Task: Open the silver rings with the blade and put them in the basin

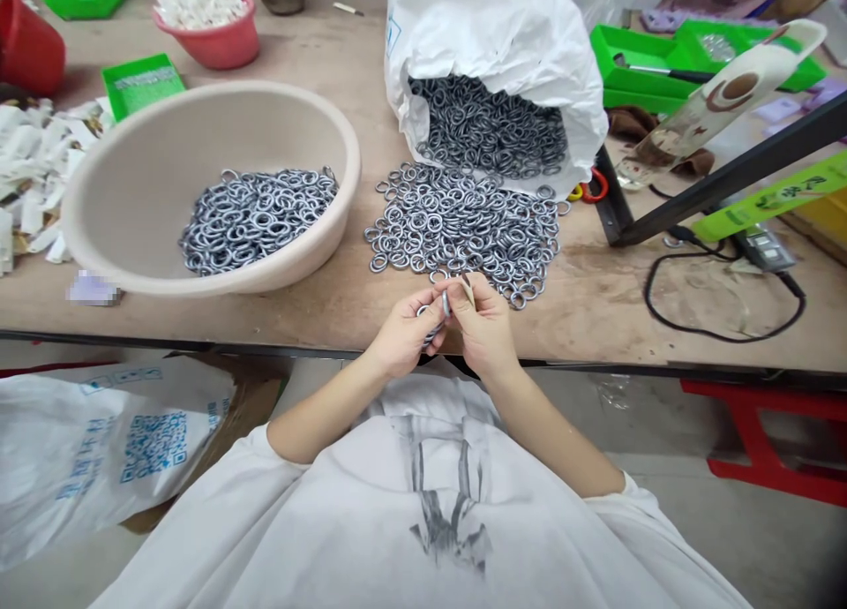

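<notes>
My left hand [405,331] is closed around several grey metal rings [432,334] at the front edge of the table. One more ring [445,304] stands upright between the fingertips of both hands. My right hand [488,325] meets the left one and grips a thin, pale tool with a dark end [468,289]; its exact kind is too small to tell. Just beyond my hands spreads a loose pile of the same rings [456,225], spilling from a white sack [490,26] that lies on its side. The fingers partly hide the held rings.
A large beige basin [205,106] with rings in it stands to the left. Behind it are a pink bowl [228,42] of white pieces and green trays [142,88]. On the right are a dark metal bar [734,172], a clear bottle [721,106] and a black cable [721,337].
</notes>
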